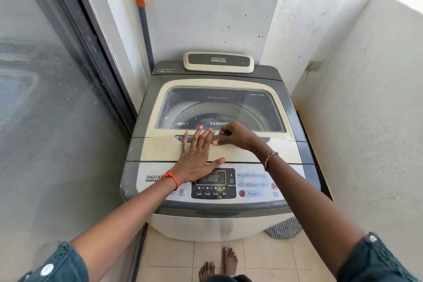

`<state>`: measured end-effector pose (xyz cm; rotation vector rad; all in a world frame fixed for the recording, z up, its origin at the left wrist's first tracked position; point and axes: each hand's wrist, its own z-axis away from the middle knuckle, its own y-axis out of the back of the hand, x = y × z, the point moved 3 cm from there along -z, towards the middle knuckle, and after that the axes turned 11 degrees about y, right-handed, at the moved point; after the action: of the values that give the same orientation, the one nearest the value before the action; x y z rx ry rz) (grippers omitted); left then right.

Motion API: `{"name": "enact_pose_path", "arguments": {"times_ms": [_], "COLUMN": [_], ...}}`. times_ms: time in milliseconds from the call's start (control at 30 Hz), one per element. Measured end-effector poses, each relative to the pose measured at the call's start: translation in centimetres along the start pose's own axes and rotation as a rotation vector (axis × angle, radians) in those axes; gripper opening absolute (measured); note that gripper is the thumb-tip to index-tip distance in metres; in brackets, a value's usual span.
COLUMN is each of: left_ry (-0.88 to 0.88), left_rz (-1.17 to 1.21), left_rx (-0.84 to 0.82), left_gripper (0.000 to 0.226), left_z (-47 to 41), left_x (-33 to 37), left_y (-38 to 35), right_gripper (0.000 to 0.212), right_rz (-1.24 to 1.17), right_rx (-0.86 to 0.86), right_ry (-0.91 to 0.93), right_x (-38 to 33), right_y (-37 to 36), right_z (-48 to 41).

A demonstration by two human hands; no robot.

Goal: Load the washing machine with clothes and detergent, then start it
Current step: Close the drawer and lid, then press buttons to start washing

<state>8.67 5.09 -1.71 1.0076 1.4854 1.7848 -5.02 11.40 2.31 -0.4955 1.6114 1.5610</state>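
A person's left hand (pixel 196 158) lies flat, fingers straight, on the closed lid (pixel 160 149) of the washing machine (pixel 206 224) while the right hand (pixel 235 135) curls around the handle (pixel 263 139); with clothes (pixel 203 120) visible in the drum, starting apparently remains, detergent unconfirmed.

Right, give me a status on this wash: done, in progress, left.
Done: the lid lies flat, and dark clothes show inside through its window. Whether detergent is in cannot be judged. In hand: the left hand lies flat on the lid, and the right hand curls round the lid handle. Left: likely the Start button on the control panel, untouched.
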Motion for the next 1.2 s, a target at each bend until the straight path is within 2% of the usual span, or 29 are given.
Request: {"name": "enact_pose_path", "arguments": {"times_ms": [133,233,333,600,733,833,933,1200], "left_ry": [0.008,0.022,0.032,0.010,0.030,0.052,0.049,0.017], "left_rz": [0.037,0.058,0.088,0.116,0.107,0.091,0.070,0.046], "left_rx": [-0.050,-0.091,-0.105,-0.054,-0.026,-0.012,-0.003,0.007], "left_gripper": [0.097,0.073,0.063,0.060,0.062,0.061,0.063,0.063], "left_z": [-0.1,0.1,0.2,0.4,0.5,0.7,0.8,0.3], "left_x": [0.0,0.1,0.4,-0.6,-0.4,-0.3,-0.4,-1.1], "left_y": [0.4,0.9,1.3,1.7,1.8,2.0,2.3,2.0], "right_gripper": [0.020,0.023,0.028,0.037,0.051,0.066,0.072,0.096], "right_rz": [0.009,0.008,0.000,0.050,0.092,0.236,0.341,0.175], "right_rx": [-0.059,-0.073,-0.051,0.081,0.106,0.125,0.164,0.293], "right_ry": [0.013,0.018,0.033,0.074,0.110,0.084,0.079,-0.083], "right_x": [0.0,0.0,0.0,1.0,2.2,4.1,5.3,8.7], "right_y": [0.3,0.3,0.2,0.0,0.2,0.7,1.7,3.0], "right_z": [0.3,0.6,0.9,1.6,2.9,5.1,7.2,12.1]}}
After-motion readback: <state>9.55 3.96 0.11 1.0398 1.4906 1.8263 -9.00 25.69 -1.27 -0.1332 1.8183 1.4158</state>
